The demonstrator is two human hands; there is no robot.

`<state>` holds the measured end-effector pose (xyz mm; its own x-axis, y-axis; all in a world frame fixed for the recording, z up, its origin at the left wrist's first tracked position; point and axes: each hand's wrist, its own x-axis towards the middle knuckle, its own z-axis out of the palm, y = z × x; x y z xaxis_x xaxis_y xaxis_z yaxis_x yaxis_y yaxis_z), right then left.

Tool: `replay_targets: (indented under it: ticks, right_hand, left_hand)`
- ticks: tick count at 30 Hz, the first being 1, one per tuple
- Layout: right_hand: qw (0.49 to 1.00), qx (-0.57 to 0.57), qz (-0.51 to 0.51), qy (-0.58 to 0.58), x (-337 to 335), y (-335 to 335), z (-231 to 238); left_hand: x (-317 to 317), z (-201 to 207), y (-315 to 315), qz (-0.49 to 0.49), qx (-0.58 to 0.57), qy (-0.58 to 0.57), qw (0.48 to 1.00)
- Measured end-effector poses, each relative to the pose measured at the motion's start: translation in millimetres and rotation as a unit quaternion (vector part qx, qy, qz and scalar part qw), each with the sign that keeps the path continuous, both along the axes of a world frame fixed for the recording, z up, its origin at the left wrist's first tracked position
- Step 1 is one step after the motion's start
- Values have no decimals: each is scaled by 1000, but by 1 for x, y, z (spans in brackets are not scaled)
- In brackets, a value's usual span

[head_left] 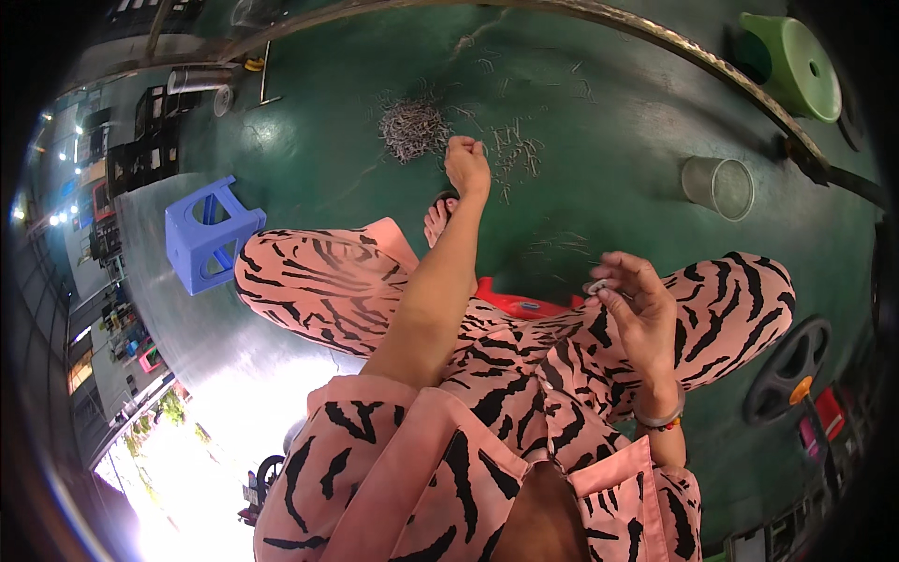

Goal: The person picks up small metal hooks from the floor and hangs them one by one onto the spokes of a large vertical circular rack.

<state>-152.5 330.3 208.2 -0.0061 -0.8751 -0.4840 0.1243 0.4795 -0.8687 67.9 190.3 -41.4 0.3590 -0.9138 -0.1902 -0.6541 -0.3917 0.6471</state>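
Observation:
My left hand (468, 169) reaches far forward over the floor, with its fingers pinched together beside a heap of small bent metal pieces (412, 128). Whatever it may hold is too small to make out. To the right of that hand lies a looser scatter of bent metal pieces (517, 155). Above my right thigh, my right hand (644, 317) pinches a small pale metal piece (596, 287) between thumb and fingers; the fingers are slightly blurred. Several thin wire-like pieces (559, 245) lie on the floor between my knees.
A blue plastic stool (201, 229) stands by my left knee. A mesh bin (719, 185) is beyond my right knee, with a green stool (807, 70) farther off. A black spoked wheel (788, 370) stands at right. Something red (524, 305) shows under me. A long bar (599, 13) crosses the far side.

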Motion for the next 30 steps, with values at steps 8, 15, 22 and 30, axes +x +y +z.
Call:
replay_targets:
  ticks: [8, 15, 22, 30]
  right_hand:
    - [996, -10, 63, 63, 29, 12, -4]
    - [993, -25, 23, 109, 14, 12, -5]
    - [977, -34, 1, 212, 24, 24, 11]
    - [999, -24, 2, 40, 49, 10, 13]
  left_hand:
    - [-21, 11, 63, -140, 113, -27, 983]
    - [-6, 4, -9, -146, -106, -24, 983]
    - [-41, 31, -69, -394, 87, -232, 885]
    - [-24, -11, -58, -345, 18, -231, 909]
